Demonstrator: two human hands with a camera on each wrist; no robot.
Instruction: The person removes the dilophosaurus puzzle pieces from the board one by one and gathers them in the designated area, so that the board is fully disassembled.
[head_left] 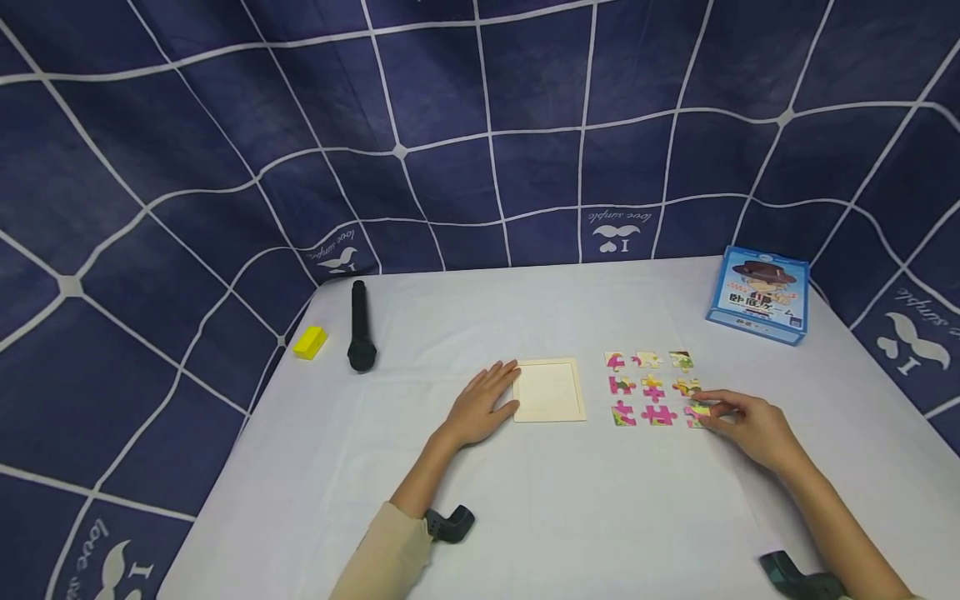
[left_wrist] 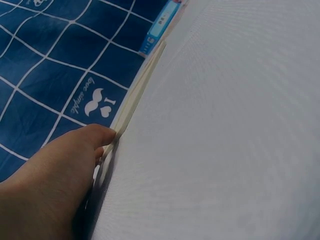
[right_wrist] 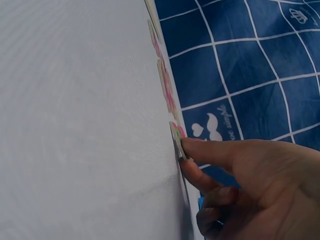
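A square pale wooden puzzle tray [head_left: 550,392] lies flat near the middle of the white table. My left hand [head_left: 483,404] rests with straight fingers along the tray's left edge, fingertips touching its rim. To the right of the tray, several pink, yellow and green jigsaw pieces [head_left: 658,415] are set out in rows. My right hand [head_left: 757,429] pinches the lower right jigsaw piece [head_left: 695,414] between thumb and index finger. In the right wrist view that piece [right_wrist: 175,131] tilts slightly, its near edge lifted off the cloth.
A blue game box [head_left: 761,296] lies at the back right. Toward the left are a black microphone [head_left: 361,325] and a yellow block [head_left: 310,342]. A dark blue curtain with white lines [head_left: 450,183] hangs behind the table [head_left: 540,517].
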